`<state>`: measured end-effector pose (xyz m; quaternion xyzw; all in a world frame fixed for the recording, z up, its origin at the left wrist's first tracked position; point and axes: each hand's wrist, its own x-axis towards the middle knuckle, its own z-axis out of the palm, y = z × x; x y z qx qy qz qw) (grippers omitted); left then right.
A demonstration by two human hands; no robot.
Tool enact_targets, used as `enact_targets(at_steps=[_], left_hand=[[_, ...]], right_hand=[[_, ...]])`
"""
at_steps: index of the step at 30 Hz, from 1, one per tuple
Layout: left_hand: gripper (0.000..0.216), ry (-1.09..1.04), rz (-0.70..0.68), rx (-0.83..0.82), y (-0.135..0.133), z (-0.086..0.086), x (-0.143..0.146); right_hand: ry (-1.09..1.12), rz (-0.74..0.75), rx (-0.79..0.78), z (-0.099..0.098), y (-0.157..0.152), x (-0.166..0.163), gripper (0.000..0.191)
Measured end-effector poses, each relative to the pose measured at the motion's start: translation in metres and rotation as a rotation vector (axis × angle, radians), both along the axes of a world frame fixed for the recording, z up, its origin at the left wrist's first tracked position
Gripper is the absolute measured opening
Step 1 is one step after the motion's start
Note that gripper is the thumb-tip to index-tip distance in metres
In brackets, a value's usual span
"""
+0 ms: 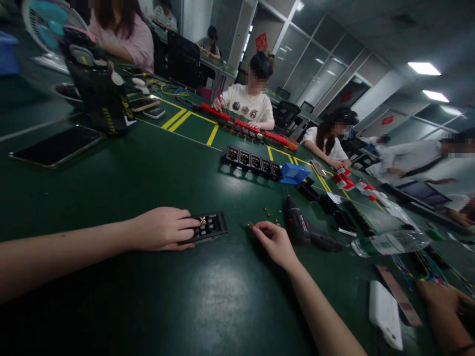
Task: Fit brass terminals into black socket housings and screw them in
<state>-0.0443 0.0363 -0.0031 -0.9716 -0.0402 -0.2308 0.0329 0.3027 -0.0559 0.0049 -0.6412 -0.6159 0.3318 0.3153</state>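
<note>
My left hand [165, 228] is wrapped over one end of a black rectangular housing [217, 223], with the fingers across it and the thumb along its near side. Brass and grey metal pieces sit inside the housing's compartments. My right hand [274, 242] is closed in a pinch on a small brass-coloured part [250, 225], held just above the green table to the right of the housing. Several small loose brass parts [269, 214] lie beyond this hand. A black and red power drill [297, 222] lies beside it, its bit pointing away from me.
A row of black housings with brass inserts [255, 162] stands farther back, beside a blue box [295, 173]. To the right lie a plastic bottle [389, 243] and a white phone-like object [385, 314]; another person's hand [441, 296] is beside them. A tablet [57, 145] lies left.
</note>
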Motion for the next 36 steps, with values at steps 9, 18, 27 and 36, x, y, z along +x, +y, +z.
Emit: enact_targets(at_steps=[9, 18, 27, 36], left_hand=[[0.019, -0.054, -0.015, 0.109, -0.008, 0.007, 0.000], [0.025, -0.103, 0.021, 0.205, -0.010, 0.008, -0.003], [0.022, -0.120, 0.031, 0.155, -0.010, 0.006, -0.004], [0.022, -0.116, 0.036, 0.198, -0.010, 0.007, -0.002]], right_hand=[[0.148, 0.223, -0.336, 0.009, 0.031, -0.045, 0.039], [0.308, 0.411, -0.507, 0.011, 0.051, -0.069, 0.030], [0.373, 0.341, -0.567, 0.007, 0.053, -0.071, 0.030], [0.397, 0.353, -0.607, 0.005, 0.057, -0.067, 0.030]])
